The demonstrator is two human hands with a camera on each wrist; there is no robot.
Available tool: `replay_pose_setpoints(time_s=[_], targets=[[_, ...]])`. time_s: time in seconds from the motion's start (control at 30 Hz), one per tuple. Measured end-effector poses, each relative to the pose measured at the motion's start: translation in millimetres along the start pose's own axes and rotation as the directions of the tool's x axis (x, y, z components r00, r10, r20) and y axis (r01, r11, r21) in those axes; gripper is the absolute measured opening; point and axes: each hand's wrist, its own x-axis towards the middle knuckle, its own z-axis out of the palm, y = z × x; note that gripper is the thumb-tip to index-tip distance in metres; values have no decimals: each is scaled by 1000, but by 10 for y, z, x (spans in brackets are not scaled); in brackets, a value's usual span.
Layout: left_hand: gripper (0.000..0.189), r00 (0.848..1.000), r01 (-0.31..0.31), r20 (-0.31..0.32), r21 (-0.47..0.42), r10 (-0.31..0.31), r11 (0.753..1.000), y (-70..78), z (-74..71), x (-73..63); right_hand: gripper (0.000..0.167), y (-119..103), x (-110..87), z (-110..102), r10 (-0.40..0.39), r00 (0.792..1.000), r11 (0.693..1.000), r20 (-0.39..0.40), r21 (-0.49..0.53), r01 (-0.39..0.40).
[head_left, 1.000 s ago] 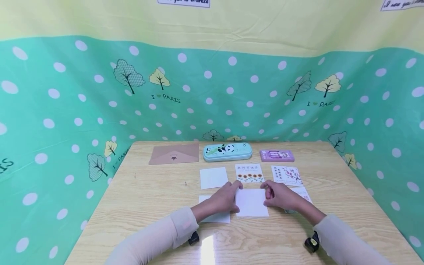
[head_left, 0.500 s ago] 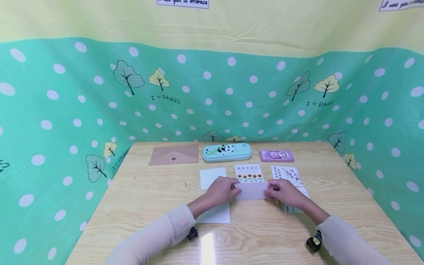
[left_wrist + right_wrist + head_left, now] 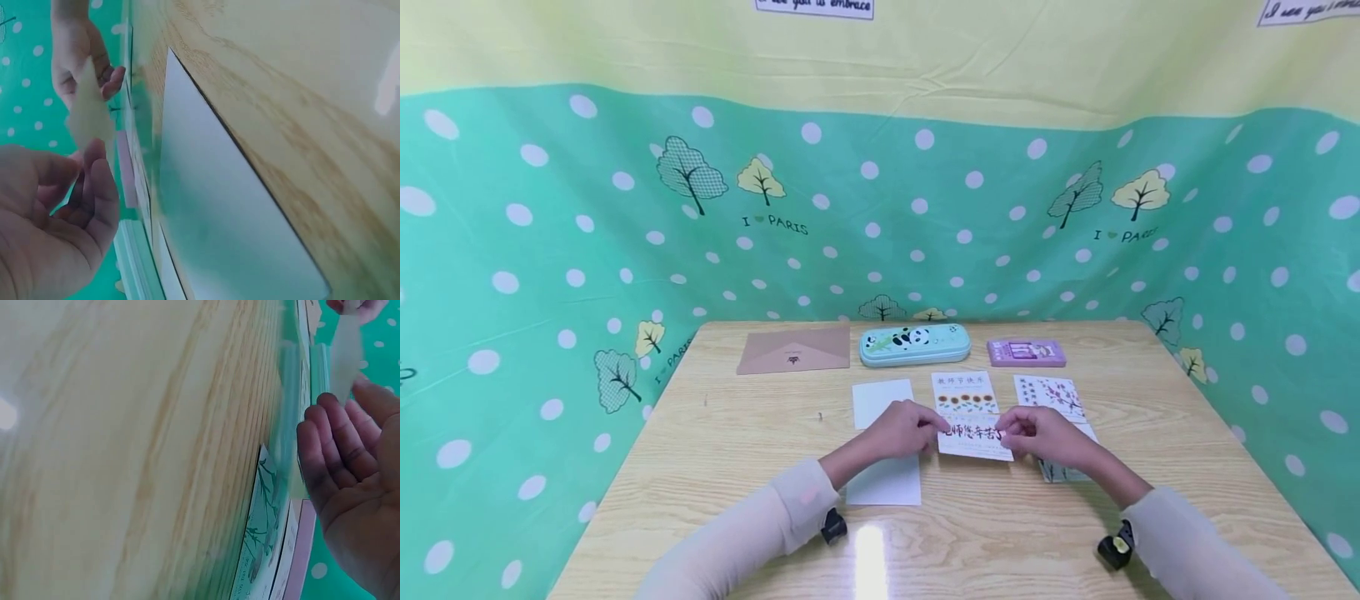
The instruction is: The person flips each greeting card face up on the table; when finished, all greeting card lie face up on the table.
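Between the two hands, a white card (image 3: 973,447) printed with dark red Chinese characters is held above the table, its printed face up. The left hand (image 3: 904,429) pinches its left edge, thumb against fingers, as the left wrist view also shows. On the opposite edge the right hand (image 3: 1043,435) pinches it between thumb and fingers. Just behind lies a sunflower card (image 3: 962,392), its lower part overlapped by the held card in the head view. Two blank white cards (image 3: 883,485) lie by the left hand, partly covered by it. A plum-blossom card (image 3: 1051,396) lies behind the right hand.
At the table's back stand a brown envelope (image 3: 793,350), a mint panda pencil case (image 3: 915,345) and a purple box (image 3: 1027,352). Another printed card (image 3: 1060,472) lies partly under the right hand. A polka-dot curtain (image 3: 880,208) encloses the table's back and sides.
The card lay blank side up on the table. Both hands lifted it and turned it over, so its printed characters now show. The other objects stayed put.
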Motion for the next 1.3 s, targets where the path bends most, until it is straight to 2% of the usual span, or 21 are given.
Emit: replay_pose_setpoints(time_s=[0.1,0.23,0.33,0.47,0.7,0.93,1.3], targets=[[23,999,-18,27,44,17,999,-1,47,27,33,29,6,-5,-31,999,998,16,-57,32],[39,997,-34,77,116,25,993,-8,122,58,44,55,12,-6,-69,996,989,54,-127,75],[48,994,-33,112,191,11,981,-5,172,74,46,76,14,13,-90,992,981,87,-162,104],[52,990,-11,140,261,-26,965,10,221,87,45,95,17,48,-93,990,976,104,-185,112],[50,987,45,133,295,-87,954,13,270,119,45,39,37,52,-57,992,970,109,-231,81],[50,988,58,109,387,-107,920,65,298,113,48,-18,55,80,28,995,959,95,-284,0],[51,990,56,95,409,-104,911,121,307,73,53,4,63,79,6,991,951,132,-308,35]])
